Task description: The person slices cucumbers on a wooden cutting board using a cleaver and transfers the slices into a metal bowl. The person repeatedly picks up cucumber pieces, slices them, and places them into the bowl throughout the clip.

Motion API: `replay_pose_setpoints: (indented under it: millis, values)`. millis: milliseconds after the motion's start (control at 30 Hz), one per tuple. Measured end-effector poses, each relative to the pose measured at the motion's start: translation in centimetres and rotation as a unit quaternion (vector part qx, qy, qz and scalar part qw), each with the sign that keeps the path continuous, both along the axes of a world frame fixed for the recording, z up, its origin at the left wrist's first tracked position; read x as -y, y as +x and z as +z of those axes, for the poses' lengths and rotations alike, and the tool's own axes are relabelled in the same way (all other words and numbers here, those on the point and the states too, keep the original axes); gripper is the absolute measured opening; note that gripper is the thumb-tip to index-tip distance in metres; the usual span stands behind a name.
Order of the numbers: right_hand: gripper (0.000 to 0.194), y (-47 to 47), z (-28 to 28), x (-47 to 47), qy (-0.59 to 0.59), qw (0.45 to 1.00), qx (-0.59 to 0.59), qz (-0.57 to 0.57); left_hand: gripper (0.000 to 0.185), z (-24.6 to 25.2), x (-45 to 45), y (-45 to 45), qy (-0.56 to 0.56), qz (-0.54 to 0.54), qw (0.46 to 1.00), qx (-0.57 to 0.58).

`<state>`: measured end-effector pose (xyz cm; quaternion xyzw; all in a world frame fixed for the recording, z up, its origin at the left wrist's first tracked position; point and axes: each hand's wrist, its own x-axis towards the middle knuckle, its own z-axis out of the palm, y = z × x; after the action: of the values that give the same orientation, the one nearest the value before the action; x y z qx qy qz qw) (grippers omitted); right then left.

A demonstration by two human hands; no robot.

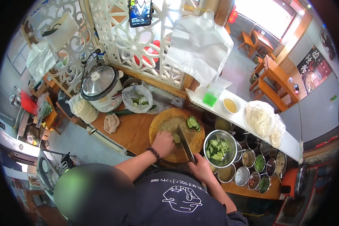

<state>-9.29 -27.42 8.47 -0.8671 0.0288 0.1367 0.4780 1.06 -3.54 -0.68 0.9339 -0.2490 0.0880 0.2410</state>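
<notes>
On a round wooden cutting board (165,120), my left hand (163,143) rests with curled fingers against a short piece of cucumber (176,138), holding it down. A beaded bracelet (154,154) circles that wrist. My right hand (201,169) grips the handle of a kitchen knife (185,145); its blade stands just right of the cucumber piece, tip pointing away from me. Several cucumber slices (193,123) lie overlapped at the board's far right. Beside the board, a steel bowl (206,147) holds cut cucumber strips (217,149).
Several steel containers of chopped ingredients (260,163) crowd the right side. A white shelf (237,118) above them bears a bowl of liquid (230,105) and bagged noodles (259,118). To the left stand a rice cooker (101,87), a plastic-lined bowl (137,99) and a cloth (111,123).
</notes>
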Motion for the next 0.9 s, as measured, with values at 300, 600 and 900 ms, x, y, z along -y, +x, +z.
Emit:
replay_pose_setpoints:
  millis: [300, 600, 900]
  values:
    - [0.038, -0.2, -1.5, -0.1, -0.054, 0.998, 0.042, 0.014, 0.013, 0.4, -0.9, 0.8, -0.073, 0.022, 0.997, -0.004]
    - [0.039, -0.2, -0.2, -0.6, -0.075, 0.997, 0.002, 0.008, 0.015, 2.6, 0.0, 1.3, -0.151, 0.051, 0.979, -0.130]
    - [0.034, 0.0, -0.1, -0.6, -0.054, 0.998, -0.014, 0.003, 0.050, 6.1, 1.8, 1.2, -0.084, 0.074, 0.972, -0.208]
